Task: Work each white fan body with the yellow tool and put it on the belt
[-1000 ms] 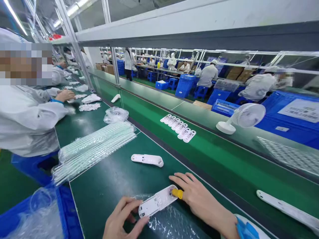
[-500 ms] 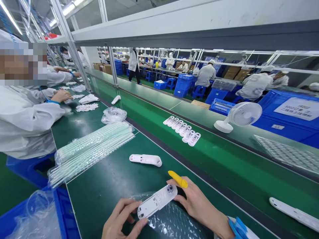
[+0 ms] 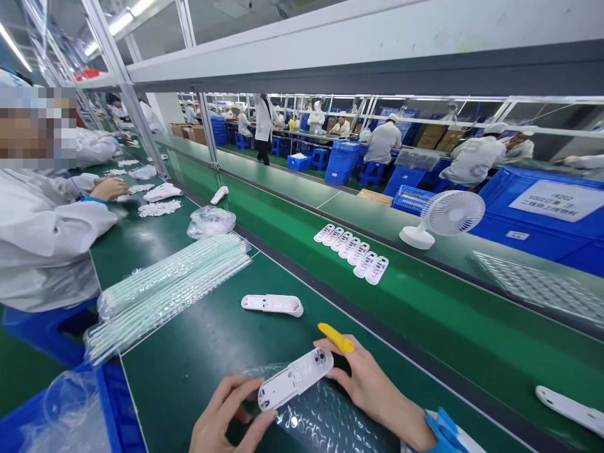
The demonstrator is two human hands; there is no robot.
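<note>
White open plastic housing shell (image 3: 295,379) is lying on clear bubble wrap (image 3: 325,421) over the green counter (image 3: 198,352). Left hand (image 3: 226,418) is pinching its near end, fingers clamped. Right hand (image 3: 372,390) is steadying the far end, yellow-capped finger (image 3: 336,337) raised clear.

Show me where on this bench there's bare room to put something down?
Bare green mat lies between the white shell and the stack of packed strips, and left of the left hand. It is crowded by the bubble wrap under the held casing.
</note>
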